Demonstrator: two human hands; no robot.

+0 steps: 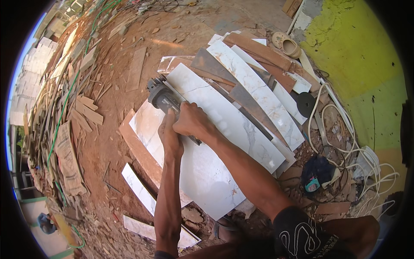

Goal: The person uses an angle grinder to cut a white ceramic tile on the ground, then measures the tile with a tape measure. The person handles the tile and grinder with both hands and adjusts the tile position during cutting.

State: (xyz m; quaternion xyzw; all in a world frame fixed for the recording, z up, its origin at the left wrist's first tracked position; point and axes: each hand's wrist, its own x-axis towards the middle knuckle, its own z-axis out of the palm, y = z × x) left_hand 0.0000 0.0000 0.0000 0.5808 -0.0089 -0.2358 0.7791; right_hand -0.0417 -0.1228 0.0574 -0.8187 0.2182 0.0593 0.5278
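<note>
A dark handheld power tool (160, 97), apparently a cutter, lies angled over a white marble-patterned slab (215, 172) near the middle of the view. My left hand (169, 131) grips its body from the left, thumb along the top. My right hand (189, 118) is closed on the same tool, just right of the left. The tool's head points up-left, at the slab's upper left edge. More cut strips, white (254, 95), grey and brown, are stacked beneath and to the right. Loose white strips (138, 187) lie on the dirt at lower left.
A scrap wood pile (60, 121) with a green hose lines the left. At right are a yellow-green painted surface (349, 52), a beige clog (286, 45), a black disc (305, 105), coiled white cables (345, 125) and a dark bundle with a teal item (311, 184).
</note>
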